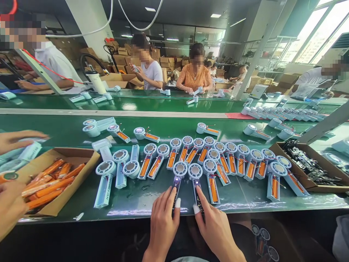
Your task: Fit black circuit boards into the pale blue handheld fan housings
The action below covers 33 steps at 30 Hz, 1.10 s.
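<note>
Near the front edge of the green bench, my left hand [164, 214] grips the handle of a small light-blue handheld fan [180, 169]. Its index finger lies along a dark circuit board [177, 184] in the open handle. A second handheld fan [195, 171] sits beside it, its handle between the index finger and thumb of my right hand [214, 220]. That handle also has a dark circuit board [196, 185]. Both boards show a small lit spot, and both thumbs wear white finger covers. Around them lie several open-handled fans [214, 187] with orange batteries and thin wires.
A cardboard box [89, 160] of orange batteries [53, 185] stands left; another box [302, 185] at right holds dark circuit boards [308, 162]. A co-worker's hands [13, 203] are at far left. A conveyor belt [152, 125] runs behind, with people seated beyond. A slanted post [324, 122] rises at right.
</note>
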### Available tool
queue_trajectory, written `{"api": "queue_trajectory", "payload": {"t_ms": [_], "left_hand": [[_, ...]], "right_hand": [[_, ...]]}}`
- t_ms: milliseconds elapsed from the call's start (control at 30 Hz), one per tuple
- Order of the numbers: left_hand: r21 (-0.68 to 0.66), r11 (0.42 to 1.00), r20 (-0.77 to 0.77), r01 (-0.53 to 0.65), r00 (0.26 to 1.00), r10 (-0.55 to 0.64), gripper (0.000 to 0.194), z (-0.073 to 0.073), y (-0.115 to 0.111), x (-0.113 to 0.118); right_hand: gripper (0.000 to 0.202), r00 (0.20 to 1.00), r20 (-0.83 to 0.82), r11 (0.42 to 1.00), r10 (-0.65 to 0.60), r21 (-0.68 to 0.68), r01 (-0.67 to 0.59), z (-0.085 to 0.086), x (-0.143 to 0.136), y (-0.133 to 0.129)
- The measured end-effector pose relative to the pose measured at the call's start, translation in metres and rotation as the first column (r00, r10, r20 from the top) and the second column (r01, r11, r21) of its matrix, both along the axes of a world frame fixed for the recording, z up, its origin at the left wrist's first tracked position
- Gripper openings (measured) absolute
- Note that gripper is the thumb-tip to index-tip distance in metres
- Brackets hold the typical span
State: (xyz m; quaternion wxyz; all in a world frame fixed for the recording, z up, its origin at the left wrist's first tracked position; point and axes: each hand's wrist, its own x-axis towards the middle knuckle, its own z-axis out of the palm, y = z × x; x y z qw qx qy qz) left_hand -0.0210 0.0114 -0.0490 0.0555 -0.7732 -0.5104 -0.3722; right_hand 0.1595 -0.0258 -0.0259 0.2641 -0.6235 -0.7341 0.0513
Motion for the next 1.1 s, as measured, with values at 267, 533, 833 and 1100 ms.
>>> {"api": "queue_trajectory", "payload": {"t_ms": [267,533,833,1100], "left_hand": [[-0.089,0.996,-0.035,-0.016,0.999,0.013,0.052,0.012,0.004,0.001],[-0.102,0.995,0.024,0.001,1.0,0.001,0.038,0.012,0.014,-0.001],[-0.101,0.995,0.018,0.01,1.0,-0.008,0.036,0.016,0.013,-0.001],[-0.084,0.996,0.003,0.004,1.0,-0.004,0.033,0.017,0.014,0.0]], "right_hand": [[0.058,1.0,0.0,1.0,-0.001,-0.012,0.001,0.001,0.0,0.001],[0.057,1.0,0.006,1.0,-0.018,-0.01,0.018,0.005,0.0,0.002],[0.058,1.0,0.011,0.998,-0.023,-0.053,0.024,0.008,0.0,0.003],[0.062,0.999,0.017,0.995,-0.035,-0.098,0.036,0.008,0.0,0.003]]}}
